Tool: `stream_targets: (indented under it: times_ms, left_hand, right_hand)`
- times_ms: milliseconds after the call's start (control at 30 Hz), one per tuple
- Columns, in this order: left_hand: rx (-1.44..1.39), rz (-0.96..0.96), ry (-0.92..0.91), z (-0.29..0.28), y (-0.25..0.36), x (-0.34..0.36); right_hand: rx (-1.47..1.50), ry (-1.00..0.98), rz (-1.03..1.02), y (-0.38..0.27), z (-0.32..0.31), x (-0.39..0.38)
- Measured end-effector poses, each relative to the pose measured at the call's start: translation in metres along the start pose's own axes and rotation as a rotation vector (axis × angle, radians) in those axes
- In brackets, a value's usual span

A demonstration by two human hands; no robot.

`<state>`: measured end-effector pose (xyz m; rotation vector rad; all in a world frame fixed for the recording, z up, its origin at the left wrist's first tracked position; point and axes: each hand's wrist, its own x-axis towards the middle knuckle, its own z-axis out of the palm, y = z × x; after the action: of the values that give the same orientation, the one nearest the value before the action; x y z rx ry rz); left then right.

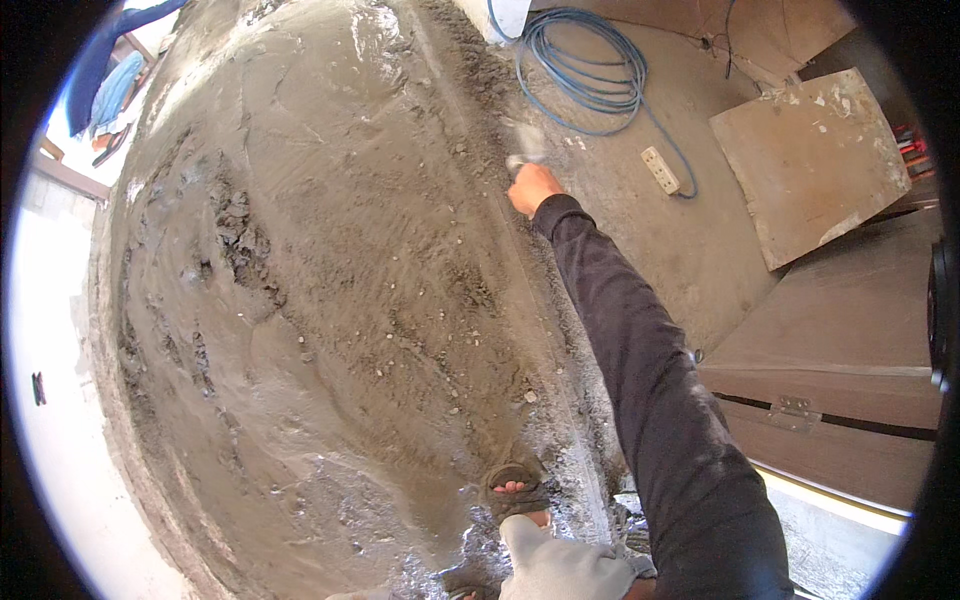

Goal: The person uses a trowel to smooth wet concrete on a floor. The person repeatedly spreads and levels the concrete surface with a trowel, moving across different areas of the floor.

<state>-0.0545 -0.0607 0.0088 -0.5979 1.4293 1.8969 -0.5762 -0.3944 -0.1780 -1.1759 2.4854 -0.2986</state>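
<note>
My right hand (535, 188), on a dark-sleeved arm, reaches far out along the right edge of the wet grey mortar (370, 250). Its fingers are closed on a trowel (524, 148), whose pale blade is smeared by motion. The blade is over the seam between the rough mortar and the smoother floor. My left hand does not show; a pale grey cloth shape (565, 565) at the bottom looks like a trouser knee. Just beyond it a foot in a muddy sandal (515, 490) stands on the mortar.
On the right floor lie a coiled blue cable (632, 85) and a white power strip (660, 170). A stained board (815, 165) leans beyond them, above a brown hinged panel (830, 340). Blue cloth (115, 90) shows at far left. Small stones dot the mortar.
</note>
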Motion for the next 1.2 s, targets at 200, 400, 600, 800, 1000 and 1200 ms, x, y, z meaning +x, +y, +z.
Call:
stream_targets:
  times_ms: [200, 400, 600, 800, 1000, 1200]
  left_hand:
    - [-0.056, 0.079, -0.014, -0.006, 0.019, 0.014]
    - [-0.109, 0.125, -0.016, -0.012, 0.047, 0.035]
    - [-0.119, 0.18, -0.06, -0.012, 0.068, 0.051]
    - [-0.138, 0.191, -0.056, -0.009, 0.064, 0.044]
    - [-0.152, 0.195, -0.016, -0.008, 0.051, 0.036]
    - [-0.149, 0.175, 0.036, -0.004, 0.023, 0.012]
  right_hand:
    - [-0.221, 0.05, -0.143, 0.014, -0.018, 0.016]
    - [-0.249, -0.158, -0.359, -0.06, -0.021, -0.025]
    - [0.096, 0.156, -0.189, -0.047, -0.022, -0.037]
    - [-0.066, 0.103, -0.168, -0.046, 0.016, -0.064]
    - [-0.131, 0.11, -0.204, -0.05, 0.005, -0.105]
    - [-0.217, 0.127, -0.212, -0.038, 0.028, -0.096]
